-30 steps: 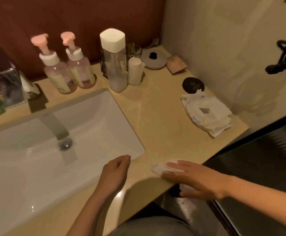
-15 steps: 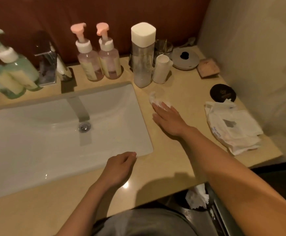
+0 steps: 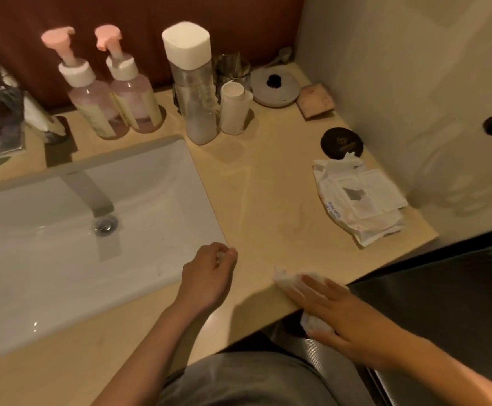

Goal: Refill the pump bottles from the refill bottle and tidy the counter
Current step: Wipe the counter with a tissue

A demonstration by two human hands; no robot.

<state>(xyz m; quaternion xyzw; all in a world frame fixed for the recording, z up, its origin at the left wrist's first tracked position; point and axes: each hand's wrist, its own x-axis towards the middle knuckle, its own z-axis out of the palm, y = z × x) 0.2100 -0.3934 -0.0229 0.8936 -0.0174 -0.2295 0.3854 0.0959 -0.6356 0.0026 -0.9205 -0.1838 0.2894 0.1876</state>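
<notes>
The white wipe (image 3: 290,281) lies crumpled at the front edge of the table (image 3: 268,200). Its long axis runs from far-left to near-right, and its near end hangs over the edge. My right hand (image 3: 341,315) presses it flat with straight, spread fingers that point to the far left. My left hand (image 3: 206,273) rests at the near right corner of the sink (image 3: 48,259), fingers loosely curled. I cannot tell whether they pinch anything.

Against the back wall the first pump bottle (image 3: 92,106) and the second pump bottle (image 3: 134,104) stand upright, touching, pink spouts turned left. Just right of them the refill bottle (image 3: 196,95) stands upright, its white square cap on, with a small white bottle (image 3: 233,109) touching it. A pack of wet wipes (image 3: 359,200) lies flat near the right wall, well apart from my hands.
</notes>
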